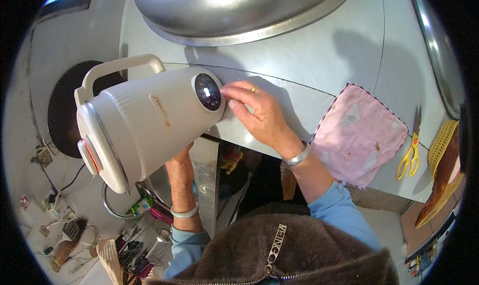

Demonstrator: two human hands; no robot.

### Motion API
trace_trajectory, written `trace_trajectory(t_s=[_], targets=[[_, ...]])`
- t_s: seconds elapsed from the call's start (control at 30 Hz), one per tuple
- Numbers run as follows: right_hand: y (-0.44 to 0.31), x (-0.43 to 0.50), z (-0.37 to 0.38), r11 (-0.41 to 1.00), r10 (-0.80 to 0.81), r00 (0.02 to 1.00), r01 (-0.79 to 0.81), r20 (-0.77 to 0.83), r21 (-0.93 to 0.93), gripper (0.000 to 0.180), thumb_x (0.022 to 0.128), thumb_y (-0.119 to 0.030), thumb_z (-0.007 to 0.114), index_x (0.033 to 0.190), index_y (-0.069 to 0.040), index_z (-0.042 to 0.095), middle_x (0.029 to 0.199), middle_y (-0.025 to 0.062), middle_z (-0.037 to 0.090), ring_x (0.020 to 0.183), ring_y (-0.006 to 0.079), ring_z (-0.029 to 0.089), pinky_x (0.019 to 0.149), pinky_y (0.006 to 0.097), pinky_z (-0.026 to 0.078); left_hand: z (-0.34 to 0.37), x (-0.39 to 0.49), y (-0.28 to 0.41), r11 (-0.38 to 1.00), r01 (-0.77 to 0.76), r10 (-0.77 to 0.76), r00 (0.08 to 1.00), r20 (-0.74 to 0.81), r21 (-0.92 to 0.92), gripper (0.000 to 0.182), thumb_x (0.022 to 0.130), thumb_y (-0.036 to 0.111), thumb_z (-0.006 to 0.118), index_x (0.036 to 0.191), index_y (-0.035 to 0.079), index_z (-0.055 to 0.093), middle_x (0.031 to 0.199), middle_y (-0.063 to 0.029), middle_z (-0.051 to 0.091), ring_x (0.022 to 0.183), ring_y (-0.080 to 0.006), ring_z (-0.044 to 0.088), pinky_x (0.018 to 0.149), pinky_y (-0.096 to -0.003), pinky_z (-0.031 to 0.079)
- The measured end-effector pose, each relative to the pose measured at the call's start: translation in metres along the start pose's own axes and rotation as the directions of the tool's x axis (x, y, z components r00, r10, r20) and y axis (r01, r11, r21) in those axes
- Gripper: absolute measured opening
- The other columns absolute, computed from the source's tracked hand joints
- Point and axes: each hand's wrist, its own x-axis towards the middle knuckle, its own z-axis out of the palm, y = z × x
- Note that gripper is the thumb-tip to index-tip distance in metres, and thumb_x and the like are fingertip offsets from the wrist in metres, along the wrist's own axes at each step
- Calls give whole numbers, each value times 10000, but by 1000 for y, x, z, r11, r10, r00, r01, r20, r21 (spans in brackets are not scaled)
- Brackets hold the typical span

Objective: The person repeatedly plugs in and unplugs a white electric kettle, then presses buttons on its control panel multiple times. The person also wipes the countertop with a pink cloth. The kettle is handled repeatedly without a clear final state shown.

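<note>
A large off-white appliance jug (149,120) with a ribbed body, a loop handle and a lidded end lies tilted on its side above the counter's front edge. My left hand (181,158) supports it from beneath, its fingers mostly hidden behind the body. Near the base is a dark oval control panel (208,92) with a bright reflection. My right hand (254,111), wearing a gold ring, has its fingertips at the panel's edge and holds nothing; whether they touch it I cannot tell.
A large metal basin (239,15) stands at the back. A pink cloth (359,139), yellow-handled scissors (409,158) and a yellow basket (441,146) are at the right. Cords, sockets and a utensil rack (138,247) fill the lower left; a dark round pan-like object (67,109) is behind the jug.
</note>
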Motion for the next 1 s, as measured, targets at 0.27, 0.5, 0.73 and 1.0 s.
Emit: trace_trajectory(t_s=[0.27,0.5,0.73,1.0], targets=[[-3,-17,8,999,1,1000,0,17,-37,232,921,-17,649,1147,8,690,1118,134,685,971,275,690,850,338,545,9,-3,8,990,8,-12,1000,-26,-140,604,825,2,739,1384,15,510,1325,-105,551,1249,-238,527,1071,-400,437],[-4,-18,14,999,11,1000,-11,0,-36,255,900,-10,676,1154,9,689,1115,132,676,978,279,686,861,334,545,5,-1,6,996,-12,10,1000,-13,-93,605,867,-61,657,1434,82,499,1392,-102,555,1281,-263,548,1115,-483,450],[-4,-9,9,961,-199,979,202,39,-191,256,828,8,704,1083,25,690,1084,150,657,980,339,667,842,404,558,11,-3,13,988,-30,25,999,-35,-154,577,827,11,753,1362,27,538,1285,-88,578,1194,-222,561,1018,-376,476],[-2,6,2,901,-324,937,349,134,-258,166,823,19,673,988,28,685,1062,144,661,1006,336,659,816,412,557,2,-3,12,997,7,-4,999,-33,80,530,871,95,760,1352,23,548,1285,-92,588,1176,-219,572,972,-369,505]])
